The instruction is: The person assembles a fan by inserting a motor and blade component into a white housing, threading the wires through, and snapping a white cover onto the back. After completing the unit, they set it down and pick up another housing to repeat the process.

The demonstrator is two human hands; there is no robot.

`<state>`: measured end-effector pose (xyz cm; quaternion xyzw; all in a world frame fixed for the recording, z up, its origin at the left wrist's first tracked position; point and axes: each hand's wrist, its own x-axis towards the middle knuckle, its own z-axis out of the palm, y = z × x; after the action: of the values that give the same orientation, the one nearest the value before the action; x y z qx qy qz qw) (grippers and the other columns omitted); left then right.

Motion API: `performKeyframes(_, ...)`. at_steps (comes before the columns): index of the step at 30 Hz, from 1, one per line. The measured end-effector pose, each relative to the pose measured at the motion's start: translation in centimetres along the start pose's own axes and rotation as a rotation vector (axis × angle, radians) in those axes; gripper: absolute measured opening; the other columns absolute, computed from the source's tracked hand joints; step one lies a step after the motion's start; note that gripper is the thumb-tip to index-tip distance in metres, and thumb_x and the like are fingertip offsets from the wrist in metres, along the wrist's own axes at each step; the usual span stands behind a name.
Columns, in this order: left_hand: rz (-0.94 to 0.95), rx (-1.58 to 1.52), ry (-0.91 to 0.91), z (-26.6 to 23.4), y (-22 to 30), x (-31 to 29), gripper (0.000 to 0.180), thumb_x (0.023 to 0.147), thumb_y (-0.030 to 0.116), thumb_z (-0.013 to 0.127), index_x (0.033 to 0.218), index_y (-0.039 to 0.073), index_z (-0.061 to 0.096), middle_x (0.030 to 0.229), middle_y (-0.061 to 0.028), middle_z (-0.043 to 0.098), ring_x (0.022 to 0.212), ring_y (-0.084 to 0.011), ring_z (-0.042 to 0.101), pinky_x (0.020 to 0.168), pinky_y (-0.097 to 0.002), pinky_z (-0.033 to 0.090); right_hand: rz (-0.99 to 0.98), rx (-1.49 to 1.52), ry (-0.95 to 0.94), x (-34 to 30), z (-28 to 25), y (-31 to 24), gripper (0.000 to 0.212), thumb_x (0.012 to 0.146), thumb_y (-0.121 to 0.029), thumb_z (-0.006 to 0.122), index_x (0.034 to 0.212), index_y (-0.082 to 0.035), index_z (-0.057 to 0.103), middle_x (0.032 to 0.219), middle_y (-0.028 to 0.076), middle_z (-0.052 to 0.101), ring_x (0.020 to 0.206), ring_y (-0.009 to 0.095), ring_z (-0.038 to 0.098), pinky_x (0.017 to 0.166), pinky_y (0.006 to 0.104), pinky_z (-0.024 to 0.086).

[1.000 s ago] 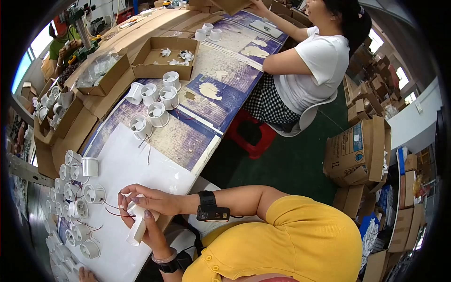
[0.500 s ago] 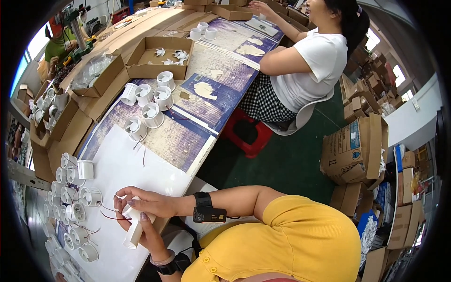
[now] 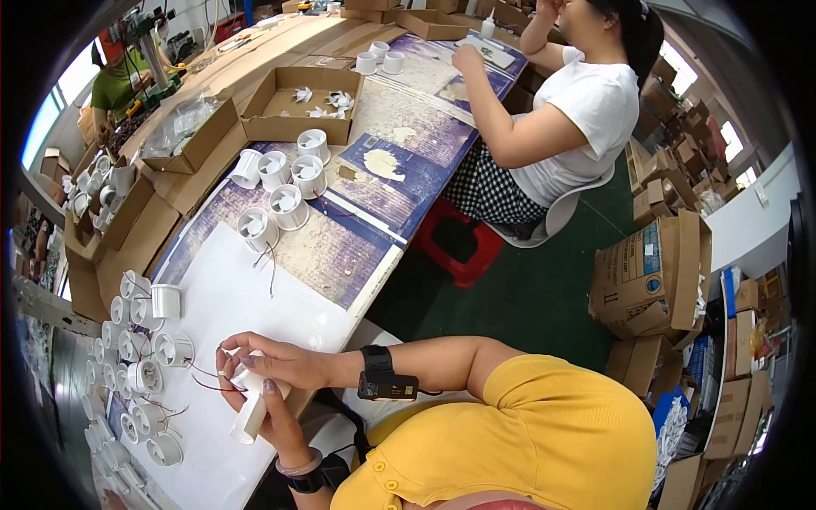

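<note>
In front of me, both hands are on a white plastic part with a pale, tube-like stem [image 3: 249, 420] that slants down toward the table. My left hand [image 3: 283, 425] grips it from below, thumb along its side. My right hand [image 3: 285, 364] wraps over the upper end, fingers curled, hiding much of that end. Thin dark red wires [image 3: 212, 386] stick out to the left from beside the right fingers. Left of my hands, several white round plastic housings [image 3: 173, 349] stand on the table, some trailing thin wires. White sheeting [image 3: 212, 297] covers the table below my hands.
Several white cups with finned inserts [image 3: 257, 229] stand farther up the table. Behind them are a cardboard box of white fan wheels [image 3: 297, 127], a box with clear plastic bags [image 3: 191, 140] and a box of housings [image 3: 98, 200]. A co-worker in white [image 3: 565, 127] sits across; a red stool [image 3: 459, 246] is below.
The view has shifted slightly, moving the scene a little right. My hands keep nearly the same hold on the white part. The co-worker has lowered one arm to the table and raised the other hand.
</note>
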<state>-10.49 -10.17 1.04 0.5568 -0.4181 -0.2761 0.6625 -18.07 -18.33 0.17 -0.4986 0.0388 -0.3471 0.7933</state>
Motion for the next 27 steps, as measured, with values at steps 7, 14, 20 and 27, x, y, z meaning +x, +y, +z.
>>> performKeyframes(7,0.01,-0.031,0.015,-0.06,-0.32,-0.09,0.064,0.082,0.017,0.053,0.137,-0.003,0.027,0.144,-0.0154,0.031,0.131,-0.0266,0.034,0.108,-0.0404,0.029,0.035,-0.024,0.003,-0.05,0.19,-0.36,0.044,0.1,-0.029,0.04,0.133,-0.001,0.031,0.114,0.006,0.052,0.11,0.013,0.047,0.098,0.0278,0.037)
performKeyframes(14,0.019,-0.049,-0.01,-0.3,-0.72,-0.2,0.064,0.082,0.016,0.053,0.138,-0.003,0.026,0.144,-0.0151,0.031,0.131,-0.0268,0.033,0.108,-0.0404,0.029,0.001,-0.011,-0.015,-0.09,0.03,-0.04,0.044,0.101,-0.03,0.04,0.133,-0.001,0.031,0.114,0.006,0.051,0.11,0.013,0.047,0.098,0.0283,0.037)
performKeyframes(20,0.027,-0.03,0.011,-0.13,-0.38,-0.34,0.055,0.087,0.015,0.052,0.135,0.0,0.03,0.14,-0.013,0.035,0.126,-0.0235,0.039,0.106,-0.0367,0.031,-0.006,-0.031,-0.014,-0.07,-0.11,-0.12,0.045,0.101,-0.031,0.039,0.133,-0.002,0.031,0.116,0.007,0.051,0.11,0.013,0.047,0.097,0.0284,0.037)
performKeyframes(27,0.037,0.009,0.007,-0.67,-1.13,-0.24,0.049,0.089,0.014,0.051,0.133,0.001,0.033,0.135,-0.0113,0.041,0.121,-0.0208,0.043,0.104,-0.0334,0.032,-0.012,-0.08,-0.009,0.08,-0.28,0.57,0.046,0.101,-0.033,0.039,0.135,-0.004,0.03,0.116,0.007,0.05,0.109,0.014,0.046,0.097,0.0289,0.036)
